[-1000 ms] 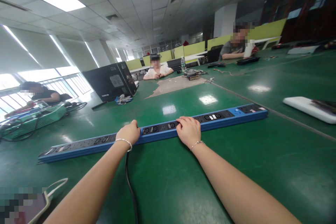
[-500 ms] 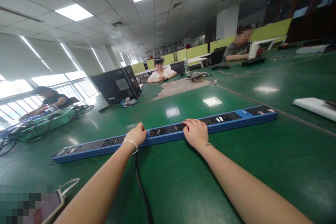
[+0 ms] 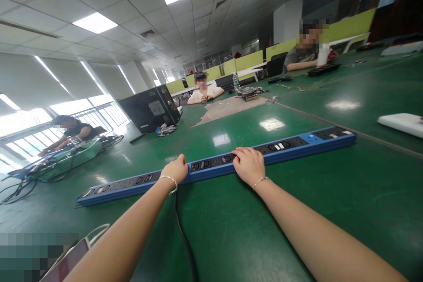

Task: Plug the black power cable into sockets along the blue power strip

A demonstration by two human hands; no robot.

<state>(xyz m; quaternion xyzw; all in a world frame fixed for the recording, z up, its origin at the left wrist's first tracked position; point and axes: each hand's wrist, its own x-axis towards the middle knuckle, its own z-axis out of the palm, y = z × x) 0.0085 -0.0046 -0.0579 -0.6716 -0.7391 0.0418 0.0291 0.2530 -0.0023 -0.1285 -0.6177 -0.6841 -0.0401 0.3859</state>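
Catalogue of what my view lacks:

- Blue metal power strip with black sockets (image 3: pixel 213 172): two stretches covered by my left hand (image 3: pixel 175 170) and right hand (image 3: pixel 249 164); fingertips at its far edge unseen.
- Black rubber-sheathed cable (image 3: pixel 182 230): upper end hidden behind the left wrist, lower end cropped by the bottom edge.
- Pale-framed phone (image 3: pixel 71 261): cropped below, partly pixelated.
- White plastic slab-like item (image 3: pixel 401 123): cropped at right.
- Black computer case (image 3: pixel 148 110): label print illegible.
- White-shirted person (image 3: pixel 198 96): handheld item too small to identify.
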